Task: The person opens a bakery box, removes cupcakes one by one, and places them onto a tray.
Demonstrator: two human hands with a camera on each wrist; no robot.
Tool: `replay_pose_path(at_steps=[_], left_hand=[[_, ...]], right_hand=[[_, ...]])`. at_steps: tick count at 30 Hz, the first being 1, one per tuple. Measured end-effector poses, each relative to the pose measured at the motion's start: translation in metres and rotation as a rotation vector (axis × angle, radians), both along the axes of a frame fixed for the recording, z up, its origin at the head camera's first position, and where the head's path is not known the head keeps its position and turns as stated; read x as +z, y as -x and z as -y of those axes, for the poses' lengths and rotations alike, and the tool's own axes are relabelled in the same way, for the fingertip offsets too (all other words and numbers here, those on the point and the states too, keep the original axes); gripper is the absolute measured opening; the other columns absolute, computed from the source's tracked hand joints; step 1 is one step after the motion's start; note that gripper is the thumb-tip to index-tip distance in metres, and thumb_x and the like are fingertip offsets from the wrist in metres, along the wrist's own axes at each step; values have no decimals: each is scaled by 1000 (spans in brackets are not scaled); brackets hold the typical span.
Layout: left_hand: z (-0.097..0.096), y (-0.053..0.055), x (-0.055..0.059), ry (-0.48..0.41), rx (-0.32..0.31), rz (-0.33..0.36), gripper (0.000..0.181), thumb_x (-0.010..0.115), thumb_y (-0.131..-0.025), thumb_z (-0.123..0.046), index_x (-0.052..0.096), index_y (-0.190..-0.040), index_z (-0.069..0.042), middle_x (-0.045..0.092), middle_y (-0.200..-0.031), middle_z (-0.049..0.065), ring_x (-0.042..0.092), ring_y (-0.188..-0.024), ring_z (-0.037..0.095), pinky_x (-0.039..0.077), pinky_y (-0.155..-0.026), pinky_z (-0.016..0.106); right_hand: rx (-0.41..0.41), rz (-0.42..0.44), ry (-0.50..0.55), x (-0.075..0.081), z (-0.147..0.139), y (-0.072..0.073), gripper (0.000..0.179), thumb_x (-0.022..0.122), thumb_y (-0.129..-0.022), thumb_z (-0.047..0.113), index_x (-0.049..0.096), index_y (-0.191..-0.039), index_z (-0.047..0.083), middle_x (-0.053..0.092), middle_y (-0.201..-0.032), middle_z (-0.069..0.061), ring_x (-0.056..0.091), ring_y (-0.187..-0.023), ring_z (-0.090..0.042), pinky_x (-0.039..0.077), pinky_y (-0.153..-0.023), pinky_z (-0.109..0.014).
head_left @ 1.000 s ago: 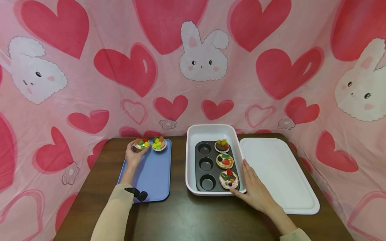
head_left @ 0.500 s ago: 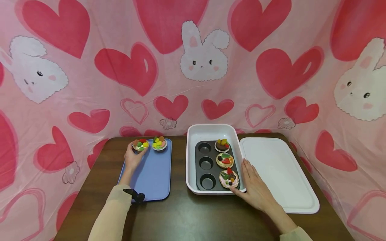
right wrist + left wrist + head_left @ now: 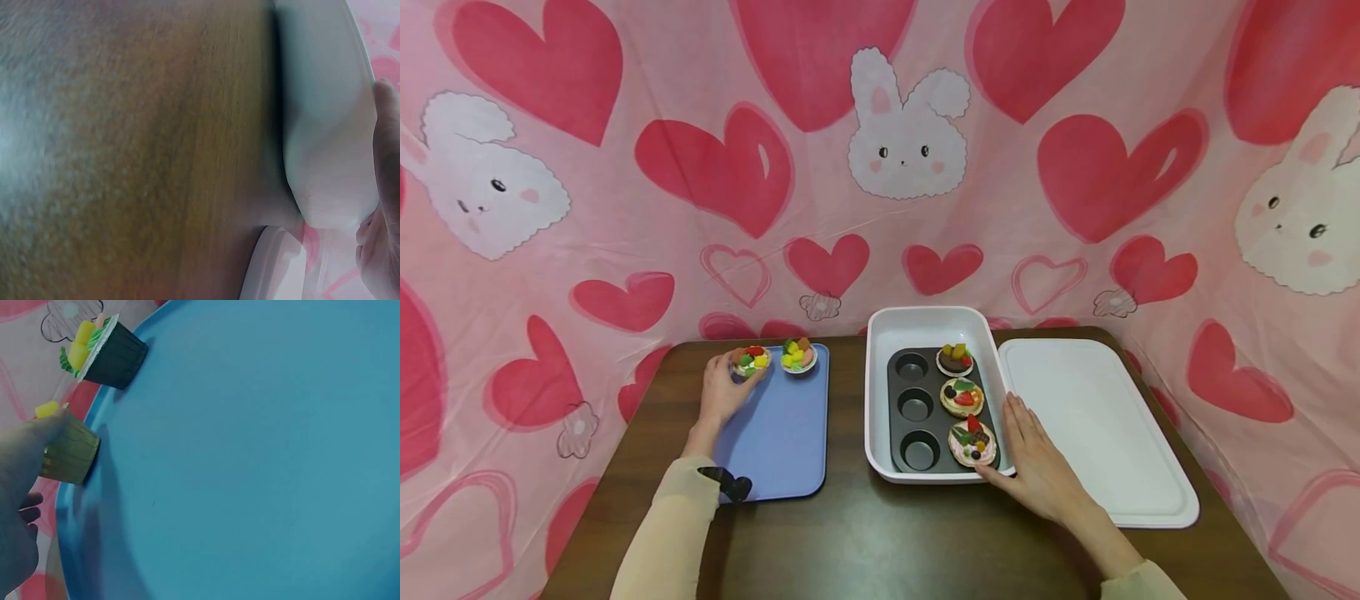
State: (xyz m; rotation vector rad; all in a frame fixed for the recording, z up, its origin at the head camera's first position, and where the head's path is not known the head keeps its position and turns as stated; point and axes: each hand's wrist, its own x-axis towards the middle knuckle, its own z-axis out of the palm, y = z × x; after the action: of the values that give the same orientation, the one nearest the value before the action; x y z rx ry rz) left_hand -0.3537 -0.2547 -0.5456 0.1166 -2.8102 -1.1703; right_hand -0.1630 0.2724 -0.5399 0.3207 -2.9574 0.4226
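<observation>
At the far left corner of the blue tray, my left hand grips a cupcake topped with red, green and yellow pieces. The left wrist view shows its gold cup at the tray surface, the thumb across it. A second cupcake in a dark cup stands just to its right. My right hand rests with straight fingers along the right rim of a white bin. Inside the bin lies a dark muffin pan; its right column holds three cupcakes, the nearest a pink-creamed cupcake.
The pan's left column has three bare cups, one being the nearest cup. A white lid lies right of the bin. Brown table shows in front; a patterned pink cloth hangs behind.
My left hand has lowered the gripped cupcake slightly onto the tray corner, and the wrist has shifted a little left. The right hand stays at the bin's rim.
</observation>
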Motion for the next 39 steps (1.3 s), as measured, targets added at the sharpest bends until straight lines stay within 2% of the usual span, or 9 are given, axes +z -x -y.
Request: replay_pose_path(at_steps=[4, 5, 11, 12, 16, 20, 28, 35, 39], left_hand=[[1, -1, 3, 57, -14, -7, 88, 76, -101, -44, 39, -162, 8, 35, -165, 37, 34, -157, 53, 28, -133, 68], [1, -1, 2, 76, -15, -20, 88, 76, -100, -46, 41, -160, 8, 38, -163, 37, 36, -155, 53, 28, -130, 73], [6, 0, -1, 160, -35, -67, 88, 74, -100, -52, 44, -159, 5, 41, -157, 37, 36, -152, 55, 26, -129, 76], [8, 0, -2, 170, -39, -62, 87, 73, -101, -52, 42, -161, 3, 39, -159, 38, 34, -153, 56, 26, -131, 73], [14, 1, -3, 212, -35, -32, 87, 69, -103, -57, 39, -166, -4, 34, -165, 38, 29, -157, 57, 24, -132, 74], [16, 0, -3, 220, -36, -7, 88, 69, -103, -58, 38, -167, -6, 33, -165, 39, 30, -156, 59, 24, -131, 75], [16, -4, -2, 255, -75, 27, 90, 66, -105, -56, 33, -167, 0, 25, -170, 42, 15, -164, 61, 9, -135, 74], [13, -5, 6, 304, -121, 7, 97, 64, -105, -54, 24, -168, 8, 22, -171, 44, 13, -163, 62, 9, -135, 74], [5, -2, 14, 308, -145, -23, 98, 67, -105, -51, 21, -170, 7, 18, -174, 41, 8, -166, 59, 7, -136, 73]], right_hand=[[0, -2, 1, 0, 0, 0, 121, 72, -93, 70, 21, -172, -6, 24, -181, -26, 27, -168, -44, 31, -134, -62], [0, -1, 1, -1, -1, 0, 121, 72, -93, 70, 21, -172, -6, 23, -181, -26, 27, -168, -44, 31, -134, -62], [2, -6, 3, -1, 0, 0, 120, 73, -93, 68, 22, -171, -7, 24, -181, -27, 28, -168, -45, 31, -134, -62], [2, -5, 6, -1, 1, 0, 120, 73, -93, 68, 22, -171, -7, 24, -181, -27, 28, -168, -45, 31, -134, -62], [2, 6, 18, 1, 2, 1, 120, 72, -93, 68, 21, -171, -7, 22, -181, -27, 27, -168, -45, 29, -135, -62], [-4, 20, 20, 4, 1, 0, 122, 73, -93, 69, 20, -172, -7, 22, -181, -27, 27, -168, -46, 32, -133, -65], [-22, 23, -15, 14, -2, -7, 124, 71, -91, 74, 23, -170, -8, 26, -179, -29, 30, -166, -49, 34, -131, -67], [-36, 6, -43, 15, -7, -15, 121, 72, -91, 72, 29, -168, -10, 32, -176, -31, 35, -164, -49, 36, -130, -64], [-25, -14, -41, 13, -9, -14, 118, 73, -92, 70, 29, -168, -10, 33, -176, -32, 35, -163, -48, 36, -131, -62]])
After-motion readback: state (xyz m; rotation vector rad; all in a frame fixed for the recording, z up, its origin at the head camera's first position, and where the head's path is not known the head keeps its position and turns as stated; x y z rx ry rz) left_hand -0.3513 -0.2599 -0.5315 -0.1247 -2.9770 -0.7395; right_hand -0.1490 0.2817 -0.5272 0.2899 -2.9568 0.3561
